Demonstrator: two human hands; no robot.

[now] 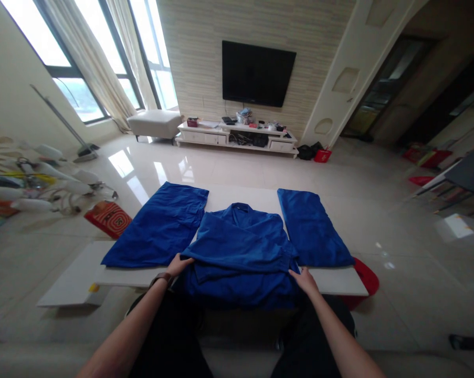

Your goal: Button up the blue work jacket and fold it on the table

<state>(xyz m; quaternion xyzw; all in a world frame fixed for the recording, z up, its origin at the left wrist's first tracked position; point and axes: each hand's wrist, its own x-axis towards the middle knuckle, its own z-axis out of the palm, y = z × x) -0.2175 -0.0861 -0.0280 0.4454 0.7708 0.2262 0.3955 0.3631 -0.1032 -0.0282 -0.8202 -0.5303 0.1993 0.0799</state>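
Note:
A blue jacket (pixel 240 239) with a crossed collar lies in front of me on a white table (pixel 331 282), its sleeves folded across the front. Its lower part hangs over the table's near edge. My left hand (pixel 178 265), with a dark band on the wrist, pinches the jacket's left side. On the opposite side my right hand (pixel 304 280) grips the fabric between thumb and fingers. Two more folded blue garments flank the jacket: one piece of blue clothing (pixel 158 226) on the left and another blue garment (pixel 313 228) on the right.
A red stool (pixel 368 275) shows beneath the table's right end. On the floor at left stands a red patterned bag (pixel 107 219). Farther off are a white TV cabinet (pixel 205 136) with clutter, a television (pixel 257 73) and a padded bench (pixel 154 124).

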